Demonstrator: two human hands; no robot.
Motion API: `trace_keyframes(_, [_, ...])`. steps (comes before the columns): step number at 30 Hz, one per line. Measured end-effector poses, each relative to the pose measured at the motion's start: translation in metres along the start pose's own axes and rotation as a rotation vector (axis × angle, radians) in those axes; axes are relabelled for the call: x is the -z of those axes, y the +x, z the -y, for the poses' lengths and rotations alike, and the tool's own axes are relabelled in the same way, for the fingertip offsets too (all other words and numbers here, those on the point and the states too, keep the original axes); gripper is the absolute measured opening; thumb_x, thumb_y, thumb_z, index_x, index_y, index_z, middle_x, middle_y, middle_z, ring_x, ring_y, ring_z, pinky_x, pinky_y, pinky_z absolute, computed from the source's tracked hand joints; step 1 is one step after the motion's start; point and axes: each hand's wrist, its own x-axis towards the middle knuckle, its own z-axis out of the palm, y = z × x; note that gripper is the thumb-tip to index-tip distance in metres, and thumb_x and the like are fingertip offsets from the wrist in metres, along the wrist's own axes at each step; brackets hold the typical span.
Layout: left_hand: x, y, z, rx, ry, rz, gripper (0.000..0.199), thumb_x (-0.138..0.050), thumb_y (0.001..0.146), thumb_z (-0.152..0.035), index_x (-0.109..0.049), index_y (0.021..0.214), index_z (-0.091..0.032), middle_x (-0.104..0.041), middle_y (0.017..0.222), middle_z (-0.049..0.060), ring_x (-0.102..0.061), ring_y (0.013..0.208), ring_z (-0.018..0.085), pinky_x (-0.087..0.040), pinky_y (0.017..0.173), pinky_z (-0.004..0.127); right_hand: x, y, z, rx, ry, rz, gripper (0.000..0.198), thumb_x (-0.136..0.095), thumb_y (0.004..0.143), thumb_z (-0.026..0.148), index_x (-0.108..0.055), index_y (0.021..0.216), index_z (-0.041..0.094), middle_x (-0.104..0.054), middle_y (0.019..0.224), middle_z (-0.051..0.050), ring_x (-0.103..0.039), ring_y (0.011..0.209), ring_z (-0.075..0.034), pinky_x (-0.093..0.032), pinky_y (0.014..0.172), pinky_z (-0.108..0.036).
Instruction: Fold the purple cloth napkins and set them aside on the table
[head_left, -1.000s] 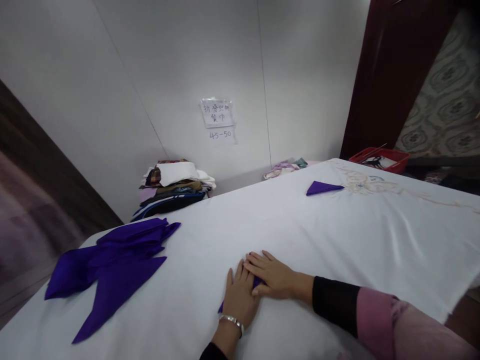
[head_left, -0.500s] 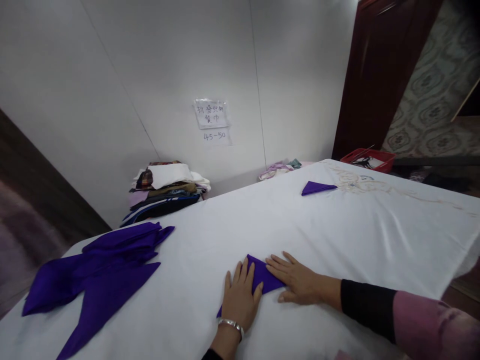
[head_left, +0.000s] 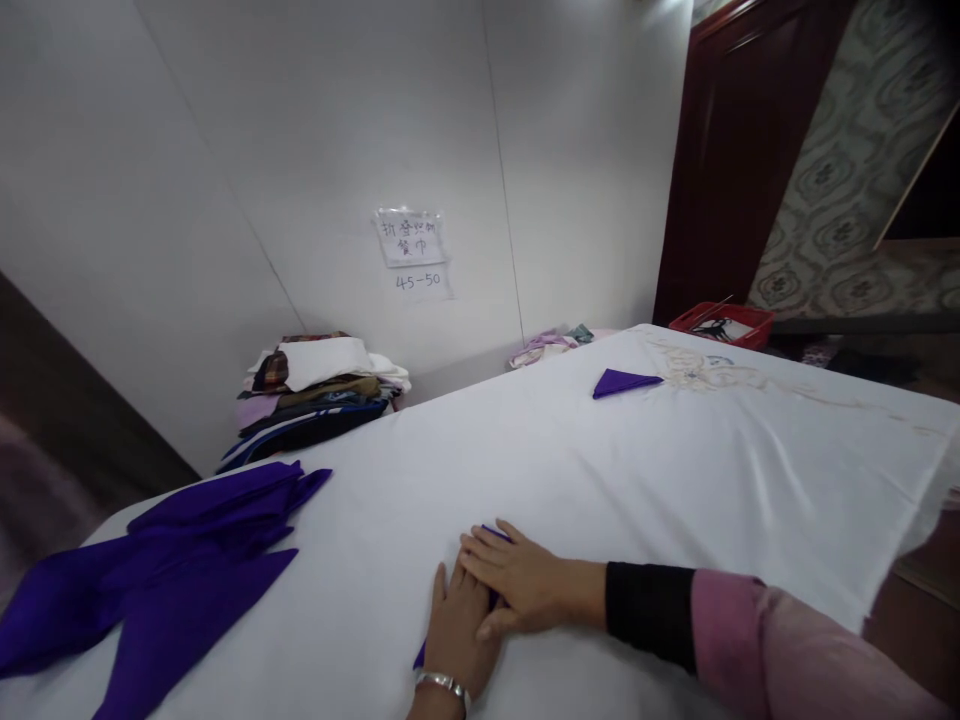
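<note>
Both my hands lie flat on a small folded purple cloth (head_left: 419,655) near the front edge of the white-covered table (head_left: 570,470). My left hand (head_left: 457,632), with a silver bracelet at the wrist, presses its lower part. My right hand (head_left: 521,585) lies across it from the right, fingers overlapping the left hand's. Only a purple corner and a sliver at my fingertips show.
A heap of unfolded purple cloths (head_left: 157,565) lies at the table's left. One folded purple triangle (head_left: 621,381) sits at the far side. A stack of mixed fabrics (head_left: 319,390) stands by the wall, a red basket (head_left: 721,324) beyond the far right corner.
My right hand slid left back over the purple cloth, covering it again and overlapping my left hand. The view shifted slightly to the right.
</note>
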Motion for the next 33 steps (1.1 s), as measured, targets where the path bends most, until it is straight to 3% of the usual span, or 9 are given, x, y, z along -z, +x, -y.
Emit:
trace_keyframes(5, [-0.001,0.0,0.0,0.004,-0.004,0.03,0.053,-0.04,0.087,-0.029,-0.033,0.14,-0.032,-0.034,0.146,0.002,-0.022,0.137,0.026,-0.014,0.11,0.052,-0.016,-0.002,-0.016,-0.003,0.041,0.01,0.083,-0.04,0.085,0.062,-0.009,0.148,0.017,-0.012,0.152,-0.014,-0.006,0.139,-0.027,-0.002,0.111,-0.05])
trace_keyframes(11, [0.0,0.001,-0.003,0.027,-0.031,0.019,0.057,-0.032,0.09,-0.038,-0.026,0.143,-0.021,-0.025,0.149,0.005,-0.018,0.138,0.027,-0.017,0.109,0.053,-0.024,-0.017,-0.029,0.002,0.001,0.019,0.087,-0.04,0.084,0.062,-0.001,0.147,0.015,-0.005,0.152,-0.015,-0.003,0.139,-0.026,0.001,0.11,-0.052])
trace_keyframes(20, [-0.003,-0.002,-0.001,0.059,-0.032,-0.055,0.058,-0.029,0.09,-0.036,-0.023,0.144,-0.017,-0.016,0.151,0.003,-0.014,0.139,0.023,-0.016,0.111,0.05,-0.028,-0.02,-0.031,-0.05,-0.088,0.019,0.091,-0.04,0.081,0.067,-0.008,0.147,0.013,-0.011,0.151,-0.017,-0.006,0.139,-0.027,-0.001,0.11,-0.052])
trace_keyframes(24, [-0.006,-0.013,0.008,0.143,-0.015,-0.078,0.061,-0.029,0.091,-0.042,-0.024,0.143,-0.011,-0.021,0.15,0.009,-0.019,0.138,0.026,-0.016,0.11,0.053,-0.026,-0.019,-0.028,-0.071,-0.105,0.028,0.09,-0.04,0.081,0.067,-0.014,0.147,0.013,-0.014,0.151,-0.019,-0.008,0.139,-0.027,-0.003,0.11,-0.05])
trace_keyframes(33, [0.003,-0.048,0.017,0.239,-0.031,-0.045,0.074,-0.028,0.088,-0.06,-0.021,0.144,-0.013,-0.021,0.15,0.012,-0.015,0.139,0.026,-0.013,0.111,0.051,-0.037,-0.023,-0.039,-0.083,-0.224,0.047,0.085,-0.032,0.083,0.069,-0.02,0.145,0.013,-0.016,0.15,-0.016,-0.009,0.139,-0.025,-0.005,0.111,-0.049])
